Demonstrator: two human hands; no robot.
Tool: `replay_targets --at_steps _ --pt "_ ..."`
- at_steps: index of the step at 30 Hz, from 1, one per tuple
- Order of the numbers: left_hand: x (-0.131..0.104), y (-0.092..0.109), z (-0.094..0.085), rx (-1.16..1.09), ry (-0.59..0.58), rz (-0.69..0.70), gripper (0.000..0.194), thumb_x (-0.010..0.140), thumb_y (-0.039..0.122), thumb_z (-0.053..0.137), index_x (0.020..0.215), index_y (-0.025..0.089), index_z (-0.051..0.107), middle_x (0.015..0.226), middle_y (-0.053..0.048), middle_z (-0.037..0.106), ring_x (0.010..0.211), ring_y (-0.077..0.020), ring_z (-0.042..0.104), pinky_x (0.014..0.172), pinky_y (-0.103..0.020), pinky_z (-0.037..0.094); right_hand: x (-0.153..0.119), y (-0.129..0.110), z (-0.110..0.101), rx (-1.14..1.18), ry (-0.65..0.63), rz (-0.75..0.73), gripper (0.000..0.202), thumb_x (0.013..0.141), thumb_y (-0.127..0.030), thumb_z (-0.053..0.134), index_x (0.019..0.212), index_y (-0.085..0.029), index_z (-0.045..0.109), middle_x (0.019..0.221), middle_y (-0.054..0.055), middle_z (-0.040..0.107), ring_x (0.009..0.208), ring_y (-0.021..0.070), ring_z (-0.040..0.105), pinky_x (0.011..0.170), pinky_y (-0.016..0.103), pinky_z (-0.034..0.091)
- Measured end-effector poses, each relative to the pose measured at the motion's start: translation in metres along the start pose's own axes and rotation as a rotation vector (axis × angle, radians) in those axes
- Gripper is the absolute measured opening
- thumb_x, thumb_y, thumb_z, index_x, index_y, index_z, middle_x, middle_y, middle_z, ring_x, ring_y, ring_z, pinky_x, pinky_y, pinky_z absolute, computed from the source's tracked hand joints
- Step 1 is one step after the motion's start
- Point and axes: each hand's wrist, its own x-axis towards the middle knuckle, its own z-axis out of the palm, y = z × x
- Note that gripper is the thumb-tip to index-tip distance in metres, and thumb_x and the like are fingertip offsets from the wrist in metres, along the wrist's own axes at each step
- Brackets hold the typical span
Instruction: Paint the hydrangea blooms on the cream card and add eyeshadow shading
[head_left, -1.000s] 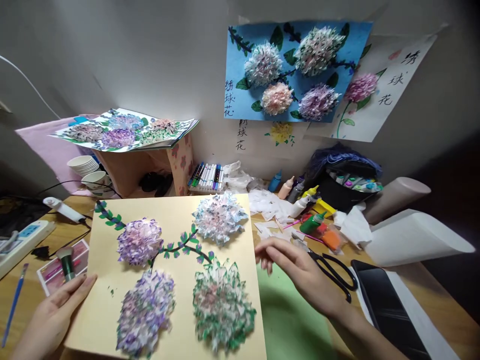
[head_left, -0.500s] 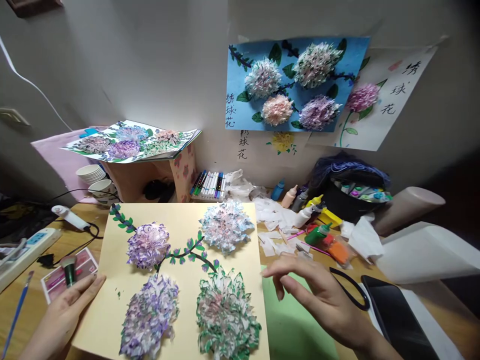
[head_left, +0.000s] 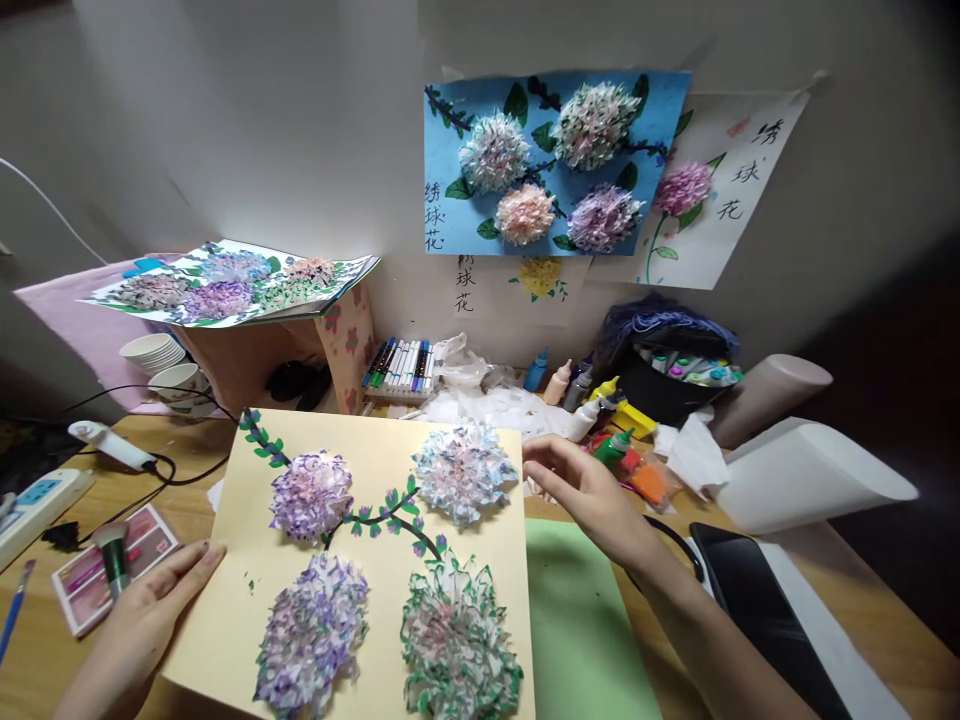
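Four ruffled paper flowers [head_left: 311, 495], pastel, on your pale-yellow rectangular card [head_left: 382, 610], held above near part of wooden table [head_left: 196, 515]. Your left hand [head_left: 146, 610] clamped on card's left edge, thumb on front. Your right hand [head_left: 581, 490], fingers curled, by card's right edge near top corner; cannot tell whether pinching. Flat light-green sheet [head_left: 577, 620] partly hidden behind card.

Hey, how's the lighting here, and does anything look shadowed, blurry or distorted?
Head view: the wall is unevenly lit, the frame's far right near black; same view: the cream card is fairly sharp, a soft shadow dims the green sheet, and the white paper roll looks stretched, perhaps by the lens.
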Motion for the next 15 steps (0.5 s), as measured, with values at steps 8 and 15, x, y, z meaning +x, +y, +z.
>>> replay_targets --at_steps 8,15 --pt "0.007 -0.006 0.012 -0.123 -0.217 -0.169 0.062 0.023 0.041 0.085 0.076 0.018 0.063 0.063 0.002 0.07 0.056 -0.0153 0.061 0.047 -0.019 0.048 0.01 0.014 -0.007 0.037 0.003 0.062 0.035 0.084 -0.049 0.048 0.07 -0.017 0.053 0.059 -0.003 0.049 0.056 0.0109 0.047 0.056 0.024 0.038" --pt "0.018 -0.018 0.02 -0.132 -0.343 -0.099 0.055 0.039 0.046 0.083 0.082 0.018 0.064 0.068 0.0 0.071 0.055 -0.0145 0.061 0.047 -0.019 0.047 0.018 0.024 -0.018 0.055 0.137 0.133 0.048 0.075 -0.063 0.048 0.065 -0.017 0.057 0.056 0.001 0.056 0.048 0.0116 0.047 0.048 0.025 0.038"
